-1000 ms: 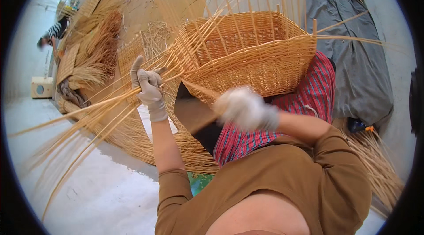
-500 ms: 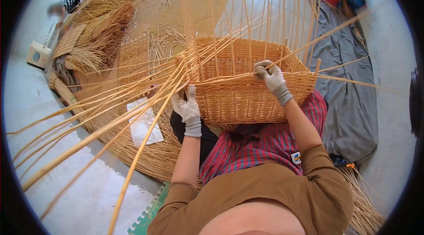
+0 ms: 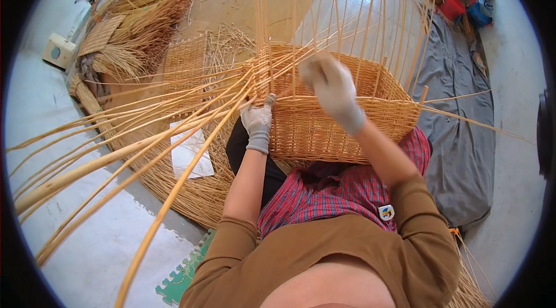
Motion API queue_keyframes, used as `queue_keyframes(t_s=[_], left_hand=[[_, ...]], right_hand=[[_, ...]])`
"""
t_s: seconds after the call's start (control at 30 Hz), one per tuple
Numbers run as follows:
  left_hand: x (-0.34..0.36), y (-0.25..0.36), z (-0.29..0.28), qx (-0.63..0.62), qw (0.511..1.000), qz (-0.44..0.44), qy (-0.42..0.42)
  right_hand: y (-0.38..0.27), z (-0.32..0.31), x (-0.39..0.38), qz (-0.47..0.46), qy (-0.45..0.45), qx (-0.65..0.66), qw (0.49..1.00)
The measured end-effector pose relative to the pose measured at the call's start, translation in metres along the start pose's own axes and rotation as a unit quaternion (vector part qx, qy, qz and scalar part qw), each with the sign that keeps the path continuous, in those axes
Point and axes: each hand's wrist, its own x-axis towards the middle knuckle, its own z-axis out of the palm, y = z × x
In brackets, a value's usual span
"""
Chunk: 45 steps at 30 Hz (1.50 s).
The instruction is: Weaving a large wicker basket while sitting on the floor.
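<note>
Holding the basket is the left hand.

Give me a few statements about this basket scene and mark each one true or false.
1. The person's left hand and right hand both wear pale gloves. True.
2. Long canes fan out from the left end of the basket. True.
3. The left hand is at the basket's right end. False: it is at the left end, by the front corner.
4. A white sheet lies to the left of the basket. True.
5. The cloth over the person's lap is plain yellow. False: the lap cloth is striped, mostly red.
6. The right hand looks perfectly sharp. False: it is blurred.
</note>
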Motion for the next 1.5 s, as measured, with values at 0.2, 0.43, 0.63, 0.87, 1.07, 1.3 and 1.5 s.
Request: queue_keyframes(t_s=[0.2, 0.43, 0.63, 0.87, 1.07, 1.3, 1.5], left_hand=[[0.009, -0.015, 0.006, -0.633, 0.771, -0.031, 0.062], [-0.019, 0.019, 0.006, -0.114, 0.984, 0.014, 0.135], [-0.008, 0.006, 0.000, -0.144, 0.986, -0.036, 0.075], [-0.013, 0.000, -0.021, 0.110, 0.988, -0.084, 0.065], [-0.038, -0.041, -0.005, -0.243, 0.946, 0.107, 0.188], [-0.073, 0.085, 0.007, -0.132, 0.969, 0.193, -0.080], [-0.032, 0.076, 0.015, 0.037, 0.956, -0.011, -0.292]], right_hand=[[0.078, 0.093, 0.149, 0.081, -0.095, 0.037, 0.991], [0.165, 0.112, 0.145, 0.159, -0.080, -0.464, 0.868], [0.172, 0.130, 0.161, 0.324, 0.313, -0.059, 0.891], [0.088, 0.104, 0.120, 0.167, 0.151, 0.306, 0.925], [0.059, 0.032, 0.004, 0.035, 0.256, 0.327, 0.909], [0.104, -0.010, -0.087, 0.177, 0.260, 0.511, 0.800], [0.132, 0.014, -0.023, 0.116, 0.119, 0.041, 0.985]])
